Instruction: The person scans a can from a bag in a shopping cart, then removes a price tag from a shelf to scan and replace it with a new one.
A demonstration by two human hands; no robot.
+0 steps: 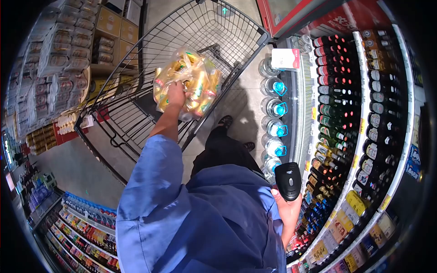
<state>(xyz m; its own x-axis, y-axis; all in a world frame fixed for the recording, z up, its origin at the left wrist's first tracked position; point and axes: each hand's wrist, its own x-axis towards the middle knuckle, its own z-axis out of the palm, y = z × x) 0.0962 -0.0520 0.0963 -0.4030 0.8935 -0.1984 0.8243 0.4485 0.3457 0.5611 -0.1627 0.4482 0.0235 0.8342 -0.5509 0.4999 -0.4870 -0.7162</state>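
My left hand [176, 94] is stretched forward over the shopping cart [263, 38], its fingers closed on the top of a clear plastic bag [200, 84]. Yellow packages fill the bag, which bulges at the cart's near side. Close to my body on the right, my right hand [288, 209] is wrapped around a black handheld barcode scanner [287, 181]. The scanner's rounded head points upward in view, and its handle is mostly hidden by my palm.
Large water bottles [274, 128] with blue handles line the floor on the right, beside shelves of bottles. A white and red price sign [286, 58] stands above them. Shrink-wrapped can packs [63, 50] are stacked at left. Drink shelves [86, 232] run along the lower left.
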